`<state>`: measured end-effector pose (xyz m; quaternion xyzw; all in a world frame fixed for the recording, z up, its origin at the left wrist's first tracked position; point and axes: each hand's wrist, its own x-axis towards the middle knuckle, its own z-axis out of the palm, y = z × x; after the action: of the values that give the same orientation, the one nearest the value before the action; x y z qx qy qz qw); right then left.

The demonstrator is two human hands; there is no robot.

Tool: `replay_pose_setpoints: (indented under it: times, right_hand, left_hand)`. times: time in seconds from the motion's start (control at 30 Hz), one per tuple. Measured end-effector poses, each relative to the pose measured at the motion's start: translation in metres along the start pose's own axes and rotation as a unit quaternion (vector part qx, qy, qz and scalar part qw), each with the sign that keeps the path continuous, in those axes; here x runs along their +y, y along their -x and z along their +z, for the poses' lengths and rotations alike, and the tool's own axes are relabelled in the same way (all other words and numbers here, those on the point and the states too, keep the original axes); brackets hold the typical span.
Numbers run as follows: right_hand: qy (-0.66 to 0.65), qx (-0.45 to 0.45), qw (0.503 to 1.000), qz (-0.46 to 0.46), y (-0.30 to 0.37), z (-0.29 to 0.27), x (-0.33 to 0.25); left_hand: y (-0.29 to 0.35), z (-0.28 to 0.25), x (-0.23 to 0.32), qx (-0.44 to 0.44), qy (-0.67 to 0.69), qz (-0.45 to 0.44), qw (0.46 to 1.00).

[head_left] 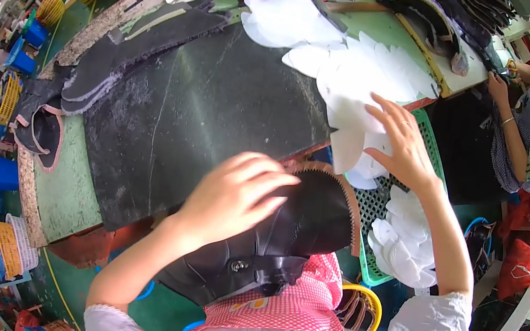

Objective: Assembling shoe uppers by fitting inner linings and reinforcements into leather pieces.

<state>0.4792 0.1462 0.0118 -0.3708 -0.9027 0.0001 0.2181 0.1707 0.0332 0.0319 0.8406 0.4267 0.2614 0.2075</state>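
Lying just left of the nearer right hand (406, 145), fingers splayed and apparently gripping nothing, one white piece (347, 150) runs near-to-far.

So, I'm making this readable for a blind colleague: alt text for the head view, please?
A person's right hand is spread over white pieces on a table, the left hand over a black boot. More white pieces lie in a green basket.
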Motion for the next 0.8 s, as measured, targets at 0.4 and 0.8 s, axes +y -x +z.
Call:
replay_pose_setpoints:
  times: [0.4,0.8]
  right_hand:
    - [-0.113,-0.143,0.983,-0.025,-0.047,0.006,0.037]
    - [-0.209,-0.204,0.951,0.105,-0.063,0.007,0.054]
  left_hand:
    - [-0.073,0.083,-0.059,0.059,-0.101,0.155,0.981]
    - [-0.076,0.102,-0.062,0.053,-0.071,0.154,0.984]
